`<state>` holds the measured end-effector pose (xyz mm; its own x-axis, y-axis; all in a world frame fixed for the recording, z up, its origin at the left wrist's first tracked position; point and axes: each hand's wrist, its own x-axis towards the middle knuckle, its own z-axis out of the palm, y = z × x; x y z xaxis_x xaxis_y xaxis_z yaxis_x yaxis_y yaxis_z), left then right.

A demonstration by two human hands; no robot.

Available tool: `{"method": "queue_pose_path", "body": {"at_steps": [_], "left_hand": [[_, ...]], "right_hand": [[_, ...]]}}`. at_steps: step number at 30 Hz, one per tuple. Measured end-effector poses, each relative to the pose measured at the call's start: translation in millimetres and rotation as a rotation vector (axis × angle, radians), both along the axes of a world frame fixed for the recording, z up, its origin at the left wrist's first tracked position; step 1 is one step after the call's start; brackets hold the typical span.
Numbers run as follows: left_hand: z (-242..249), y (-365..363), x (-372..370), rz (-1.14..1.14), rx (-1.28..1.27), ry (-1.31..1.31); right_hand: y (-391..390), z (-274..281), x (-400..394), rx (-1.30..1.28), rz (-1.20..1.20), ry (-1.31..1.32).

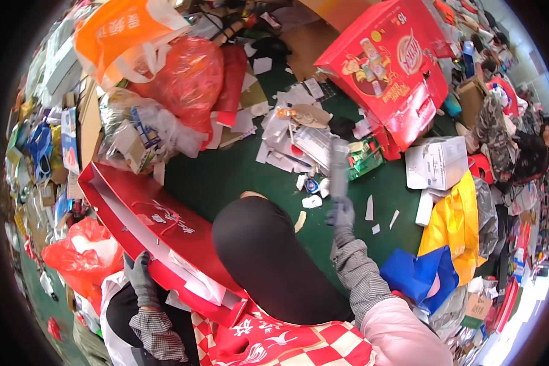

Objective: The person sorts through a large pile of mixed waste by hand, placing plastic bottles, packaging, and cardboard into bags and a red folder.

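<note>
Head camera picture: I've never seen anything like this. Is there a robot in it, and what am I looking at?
There is no robot here. A person wears a camera on the head, and this one picture looks forward and down from it. The curved, round look seems to come from a very wide lens.

The two hands wear dark gloves. The right hand holds a long grey object, too blurred to name. The left hand has its fingers at the edge of a large red bag; how firmly they grip is hard to tell.

On the green floor lie paper scraps. Around them are a red printed box, a yellow bag and a blue bag.
</note>
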<state>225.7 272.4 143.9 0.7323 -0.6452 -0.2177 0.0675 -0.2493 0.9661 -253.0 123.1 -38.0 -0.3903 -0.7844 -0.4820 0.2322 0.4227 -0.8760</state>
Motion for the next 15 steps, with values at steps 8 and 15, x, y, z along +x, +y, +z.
{"method": "queue_pose_path", "body": {"at_steps": [8,15], "left_hand": [[-1.5,-51.4,-44.5,-0.065,0.040,-0.106],[-4.6,-61.2,-48.5,-0.047,0.113,-0.137]], "right_hand": [[-2.4,-106.5,-166.9,0.273,-0.717,-0.049],[-92.6,-100.2,15.2,0.208,-0.183,0.109]]}}
